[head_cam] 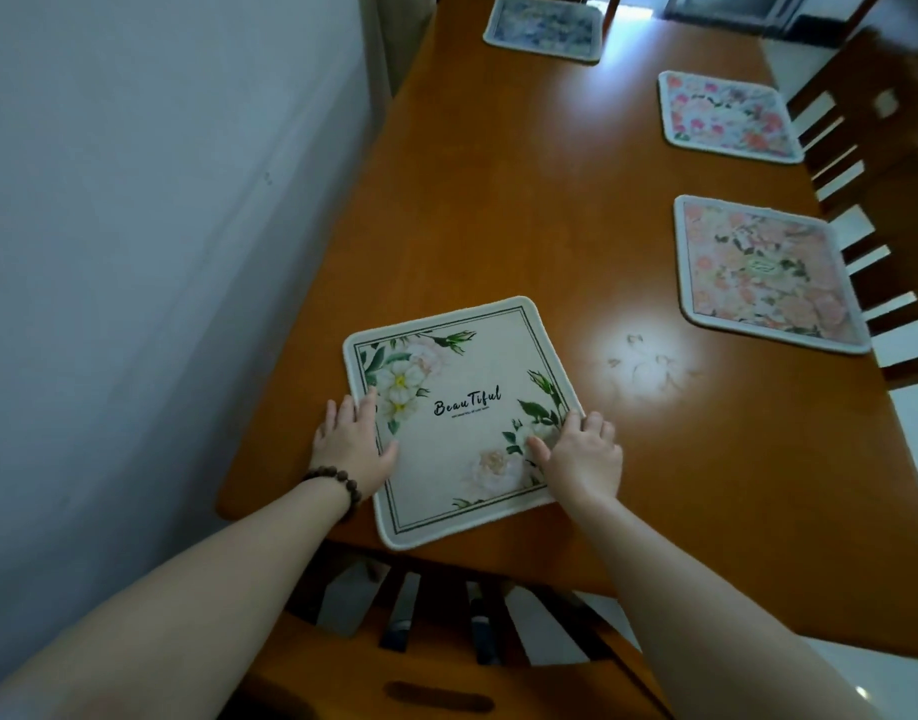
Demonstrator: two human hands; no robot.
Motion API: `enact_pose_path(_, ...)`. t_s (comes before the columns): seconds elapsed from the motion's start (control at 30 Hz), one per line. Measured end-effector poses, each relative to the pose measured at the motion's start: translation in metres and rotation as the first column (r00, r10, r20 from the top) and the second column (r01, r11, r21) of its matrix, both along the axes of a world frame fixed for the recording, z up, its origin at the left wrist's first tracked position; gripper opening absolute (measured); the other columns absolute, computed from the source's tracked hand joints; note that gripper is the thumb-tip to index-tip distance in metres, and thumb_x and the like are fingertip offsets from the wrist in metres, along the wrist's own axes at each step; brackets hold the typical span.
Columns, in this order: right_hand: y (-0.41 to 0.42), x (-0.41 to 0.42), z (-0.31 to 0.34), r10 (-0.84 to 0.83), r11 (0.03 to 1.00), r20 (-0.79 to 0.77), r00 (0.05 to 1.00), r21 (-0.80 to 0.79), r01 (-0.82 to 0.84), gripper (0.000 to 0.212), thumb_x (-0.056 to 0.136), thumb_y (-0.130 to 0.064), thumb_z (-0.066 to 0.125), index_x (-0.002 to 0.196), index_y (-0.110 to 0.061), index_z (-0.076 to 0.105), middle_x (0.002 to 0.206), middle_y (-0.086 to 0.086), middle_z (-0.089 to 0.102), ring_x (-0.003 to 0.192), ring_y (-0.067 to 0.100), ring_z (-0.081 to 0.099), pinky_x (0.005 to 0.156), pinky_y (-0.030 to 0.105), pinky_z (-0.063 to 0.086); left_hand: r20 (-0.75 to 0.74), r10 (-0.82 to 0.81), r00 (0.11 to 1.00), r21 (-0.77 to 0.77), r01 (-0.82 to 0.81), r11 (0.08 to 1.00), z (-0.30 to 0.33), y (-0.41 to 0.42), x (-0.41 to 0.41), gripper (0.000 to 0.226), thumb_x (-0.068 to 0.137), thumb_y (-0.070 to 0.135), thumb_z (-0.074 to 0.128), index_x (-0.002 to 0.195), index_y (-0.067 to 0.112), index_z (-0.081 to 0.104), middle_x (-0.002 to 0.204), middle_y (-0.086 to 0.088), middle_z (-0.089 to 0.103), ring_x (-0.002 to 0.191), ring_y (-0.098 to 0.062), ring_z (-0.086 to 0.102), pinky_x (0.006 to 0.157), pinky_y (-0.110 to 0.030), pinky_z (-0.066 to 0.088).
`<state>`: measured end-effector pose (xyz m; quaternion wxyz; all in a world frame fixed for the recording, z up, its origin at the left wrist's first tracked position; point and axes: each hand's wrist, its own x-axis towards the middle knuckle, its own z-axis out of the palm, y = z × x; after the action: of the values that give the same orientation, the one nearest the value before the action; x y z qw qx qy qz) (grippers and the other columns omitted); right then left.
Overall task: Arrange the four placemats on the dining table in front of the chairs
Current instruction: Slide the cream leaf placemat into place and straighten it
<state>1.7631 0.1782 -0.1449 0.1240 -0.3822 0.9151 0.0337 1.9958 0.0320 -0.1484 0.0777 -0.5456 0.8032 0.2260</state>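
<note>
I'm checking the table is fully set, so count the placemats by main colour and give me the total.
Cream with white flowers and green leaves: 1, the cream placemat under the left hand and right hand
Pink or peach floral: 2, the peach placemat and the pink placemat
Blue-grey: 1, the blue placemat
Total: 4

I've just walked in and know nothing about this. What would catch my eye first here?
Probably the cream placemat printed with "Beautiful" at the near end of the wooden table, with the left hand and right hand resting on its side edges. Next, two pink floral mats along the right edge by the chairs, and a bluish mat at the far end.
</note>
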Motion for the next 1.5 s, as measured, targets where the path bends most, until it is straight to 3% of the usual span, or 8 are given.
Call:
enact_pose_path(0.1,0.016,0.017,0.003,-0.039,0.999,-0.018,0.999,-0.008,0.039,0.069,0.085,-0.071,0.036,0.120,-0.012,0.044,0.116,0.009,0.047,0.106,0.026,0.043,0.086,0.036,0.041,0.009,-0.038,0.999,0.001,0.038,0.999,-0.001,0.002,0.004,0.082,0.087,0.051,0.049,0.150,0.029,0.001,0.159,-0.009,0.011,0.145,-0.033,0.003,0.115,-0.048,0.015)
enact_pose_path(0.33,0.046,0.040,0.005,-0.047,0.999,-0.011,0.999,0.014,0.047,0.070,0.081,-0.073,0.040,0.122,-0.016,0.041,0.108,0.006,0.046,0.099,0.022,0.043,0.082,0.034,0.040,0.004,-0.102,0.995,0.013,0.102,0.995,-0.003,-0.004,0.000,0.085,0.086,0.052,0.052,0.151,0.027,0.002,0.160,-0.005,0.001,0.146,-0.023,-0.003,0.117,-0.045,0.005)
enact_pose_path(0.4,0.050,0.034,0.003,-0.037,0.999,0.047,0.998,-0.022,0.038,0.073,0.083,-0.071,0.041,0.132,-0.016,0.036,0.125,0.012,0.043,0.115,0.027,0.040,0.093,0.038,0.038,0.007,-0.099,0.995,0.003,0.099,0.995,-0.003,-0.005,0.000,0.087,0.086,0.056,0.051,0.151,0.027,0.000,0.160,-0.007,0.000,0.146,-0.024,-0.003,0.116,-0.045,0.005)
enact_pose_path(0.5,0.048,0.020,-0.001,-0.009,0.998,0.208,0.978,-0.060,0.022,0.088,0.083,-0.069,0.045,0.150,-0.020,0.012,0.157,0.013,0.010,0.144,0.029,0.009,0.115,0.043,0.013,0.017,-0.085,0.996,-0.026,0.086,0.996,-0.005,0.000,0.006,0.090,0.084,0.062,0.049,0.150,0.029,-0.003,0.160,-0.009,-0.001,0.146,-0.026,-0.002,0.116,-0.045,0.005)
enact_pose_path(0.7,0.048,0.014,-0.010,0.076,0.997,0.245,0.967,-0.026,-0.072,0.099,0.077,-0.077,0.044,0.151,-0.029,0.000,0.159,0.009,-0.010,0.145,0.024,-0.012,0.115,0.041,-0.007,0.027,-0.153,0.988,-0.013,0.154,0.988,-0.010,0.017,0.020,0.093,0.082,0.066,0.049,0.150,0.029,-0.003,0.160,-0.004,-0.004,0.146,-0.022,-0.007,0.116,-0.045,0.001)
enact_pose_path(1.0,0.070,0.035,-0.002,0.052,0.998,0.305,0.951,0.021,-0.062,0.118,0.064,-0.084,0.050,0.149,-0.032,-0.013,0.156,0.016,-0.019,0.143,0.027,-0.019,0.117,0.044,-0.004,0.030,-0.225,0.974,0.080,0.222,0.972,-0.007,0.020,0.031,0.113,0.068,0.079,0.052,0.146,0.036,-0.017,0.157,-0.007,-0.020,0.143,-0.025,-0.019,0.116,-0.046,-0.004)
enact_pose_path(1.17,0.077,0.054,0.002,0.041,0.986,0.337,0.941,0.138,-0.093,0.140,0.050,-0.079,0.068,0.143,-0.035,-0.026,0.151,0.023,-0.028,0.140,0.036,-0.025,0.114,0.046,-0.005,0.277,-0.370,0.887,0.130,0.347,0.929,-0.006,0.041,0.042,0.142,0.044,0.088,0.062,0.126,0.042,-0.045,0.148,-0.021,-0.034,0.138,-0.038,-0.027,0.112,-0.052,-0.005)
enact_pose_path(1.5,0.081,0.064,0.001,0.072,0.991,0.251,0.965,0.093,-0.098,0.130,0.062,-0.065,0.075,0.146,-0.036,-0.020,0.153,0.022,-0.023,0.141,0.034,-0.023,0.114,0.043,-0.010,0.272,-0.396,0.877,0.116,0.379,0.918,-0.003,0.045,0.041,0.137,0.053,0.074,0.073,0.140,0.041,-0.029,0.148,-0.026,-0.032,0.137,-0.041,-0.027,0.114,-0.047,-0.005)
